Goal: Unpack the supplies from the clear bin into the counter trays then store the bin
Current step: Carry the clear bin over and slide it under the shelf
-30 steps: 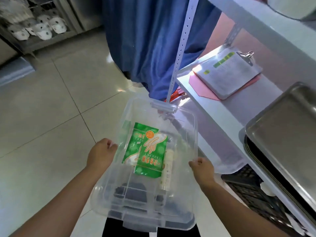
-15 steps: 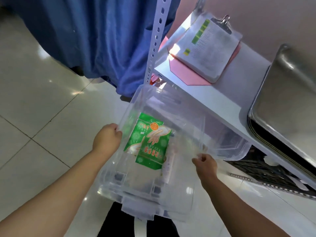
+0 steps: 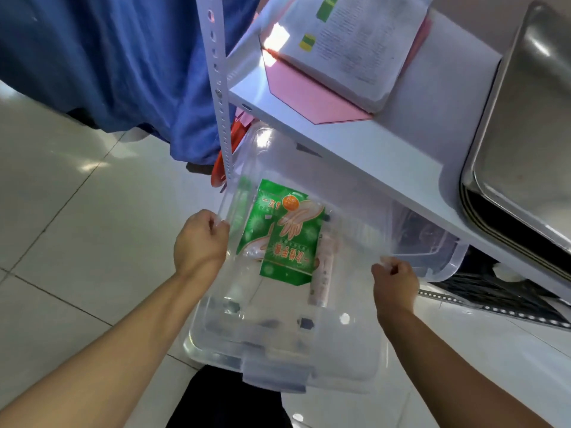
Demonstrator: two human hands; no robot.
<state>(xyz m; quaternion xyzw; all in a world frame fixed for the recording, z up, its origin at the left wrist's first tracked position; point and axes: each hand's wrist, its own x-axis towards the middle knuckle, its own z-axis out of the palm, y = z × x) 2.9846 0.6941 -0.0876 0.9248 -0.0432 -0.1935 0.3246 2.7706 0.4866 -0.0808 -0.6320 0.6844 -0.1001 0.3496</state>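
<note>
I hold a clear plastic bin [image 3: 278, 344] above the floor, beside the white counter [image 3: 370, 146]. My left hand [image 3: 200, 242] grips its left rim and my right hand [image 3: 394, 278] grips its right rim. Inside lie a green glove packet [image 3: 287, 242] and a pale tube [image 3: 323, 273]. The bin's far end reaches under the counter edge, next to another clear bin [image 3: 432, 257] on the shelf below. A stack of steel trays [image 3: 525, 118] sits on the counter at the right.
A clipboard with papers [image 3: 349, 41] lies on a pink folder [image 3: 309, 97] on the counter. A perforated metal upright [image 3: 219, 97] stands at the counter corner, with blue cloth [image 3: 108, 57] hanging behind it. A black crate [image 3: 494, 291] sits under the counter. Tiled floor lies to the left.
The view has tilted down and closer to the counter. The bin, still in both hands, has moved toward the counter, its far end now under the counter edge.
</note>
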